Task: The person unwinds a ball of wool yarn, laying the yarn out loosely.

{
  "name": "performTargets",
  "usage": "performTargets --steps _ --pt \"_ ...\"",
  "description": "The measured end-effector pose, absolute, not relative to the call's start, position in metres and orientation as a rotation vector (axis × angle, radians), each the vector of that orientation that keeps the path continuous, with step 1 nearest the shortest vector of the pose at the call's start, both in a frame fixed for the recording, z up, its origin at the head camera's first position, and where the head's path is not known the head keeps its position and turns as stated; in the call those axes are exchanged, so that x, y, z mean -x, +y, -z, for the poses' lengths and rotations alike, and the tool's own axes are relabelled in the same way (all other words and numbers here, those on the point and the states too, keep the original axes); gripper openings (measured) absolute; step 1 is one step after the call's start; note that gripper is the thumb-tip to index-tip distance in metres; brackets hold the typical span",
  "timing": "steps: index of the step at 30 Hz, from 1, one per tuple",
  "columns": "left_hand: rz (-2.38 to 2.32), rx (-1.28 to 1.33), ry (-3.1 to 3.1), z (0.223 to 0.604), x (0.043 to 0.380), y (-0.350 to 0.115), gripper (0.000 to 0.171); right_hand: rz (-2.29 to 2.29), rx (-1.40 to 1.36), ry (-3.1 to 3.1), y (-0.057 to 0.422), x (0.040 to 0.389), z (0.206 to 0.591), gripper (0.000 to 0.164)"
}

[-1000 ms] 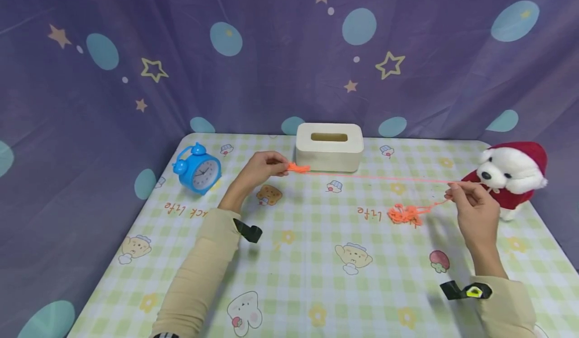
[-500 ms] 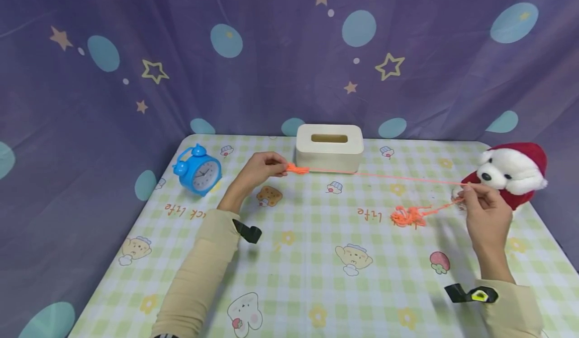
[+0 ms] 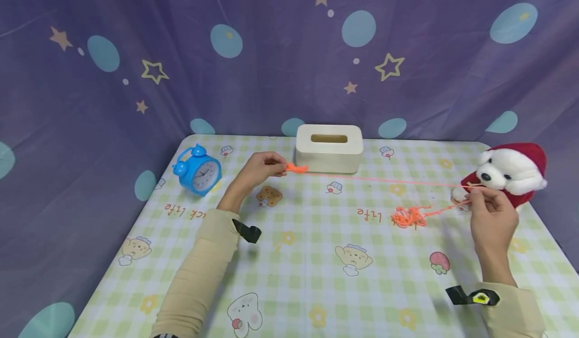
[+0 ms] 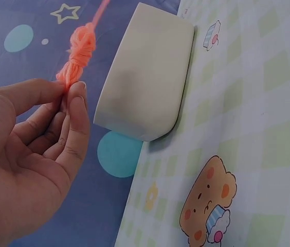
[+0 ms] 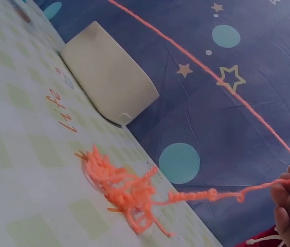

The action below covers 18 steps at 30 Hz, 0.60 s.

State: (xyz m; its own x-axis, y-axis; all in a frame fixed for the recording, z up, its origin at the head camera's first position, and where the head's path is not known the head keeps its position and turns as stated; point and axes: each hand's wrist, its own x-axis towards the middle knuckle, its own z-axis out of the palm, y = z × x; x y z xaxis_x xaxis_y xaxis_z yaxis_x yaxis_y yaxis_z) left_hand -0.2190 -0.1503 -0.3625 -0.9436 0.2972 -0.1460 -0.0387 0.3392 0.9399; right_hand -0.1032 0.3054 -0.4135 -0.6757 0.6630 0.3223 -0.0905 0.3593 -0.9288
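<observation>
My left hand pinches a small wound bundle of orange yarn between thumb and fingertips, just in front of the tissue box. From that bundle a single strand stretches taut across the table to my right hand, whose thumb and fingers pinch it beside the plush bear. Below the strand, a loose tangled heap of the same orange yarn lies on the tablecloth. A twisted, knotted length runs from this heap up to the right fingertips. Part of the right hand is cut off in the right wrist view.
A cream tissue box stands at the back middle, before a purple curtain. The blue alarm clock is at the back left. At the right edge sits a white plush bear in red. A checked cloth covers the table.
My right hand has moved right and slightly nearer, drawing the strand longer between both hands. The yarn heap has shifted slightly right. My left hand has stayed almost still.
</observation>
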Motion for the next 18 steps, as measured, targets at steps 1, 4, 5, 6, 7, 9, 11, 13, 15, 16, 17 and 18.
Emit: performTargets --steps 1,4,5,6,7,9,11,13,15,16,17,18 --pt "-1.626 -0.223 2.321 0.3619 0.2192 -0.1503 0.021 -1.375 0.499 -1.918 0.3059 0.1032 0.4137 0.018" --pt "-1.585 -0.213 2.343 0.3531 0.2148 -0.1488 0.022 -1.369 0.51 -1.909 0.3065 0.1023 0.4139 0.018" --pt "-1.587 -0.216 2.344 0.3533 0.2145 -0.149 0.022 -1.368 0.511 -1.909 0.3064 0.102 0.4142 0.018" --pt "-1.588 -0.212 2.348 0.353 0.2141 -0.1489 0.022 -1.366 0.517 -1.919 0.3063 0.1015 0.4143 0.017" --pt "-1.592 -0.211 2.348 0.353 0.2139 -0.1488 0.021 -1.363 0.531 -1.945 0.3062 0.1007 0.4142 0.017" --pt "-1.603 -0.22 2.353 0.3539 0.2132 -0.149 0.02 -1.357 0.567 -2.024 0.306 0.0991 0.4139 0.017" --pt "-1.62 -0.223 2.349 0.3612 0.2178 -0.1502 0.019 -1.352 0.596 -2.146 0.3064 0.0974 0.414 0.017" --pt "-1.62 -0.226 2.348 0.361 0.218 -0.1497 0.018 -1.321 0.603 -2.292 0.3073 0.0958 0.4146 0.02" --pt "-1.622 -0.233 2.347 0.3607 0.2181 -0.1491 0.018 -1.279 0.571 -2.416 0.3085 0.0952 0.4164 0.026" --pt "-1.622 -0.24 2.345 0.3607 0.2183 -0.1488 0.019 -1.249 0.54 -2.471 0.3091 0.0951 0.4177 0.03" --pt "-1.623 -0.247 2.344 0.3606 0.2182 -0.1486 0.019 -1.21 0.51 -2.522 0.3096 0.0953 0.4191 0.033" --pt "-1.624 -0.253 2.341 0.3604 0.2181 -0.1482 0.019 -1.181 0.489 -2.57 0.3098 0.0955 0.4205 0.037"
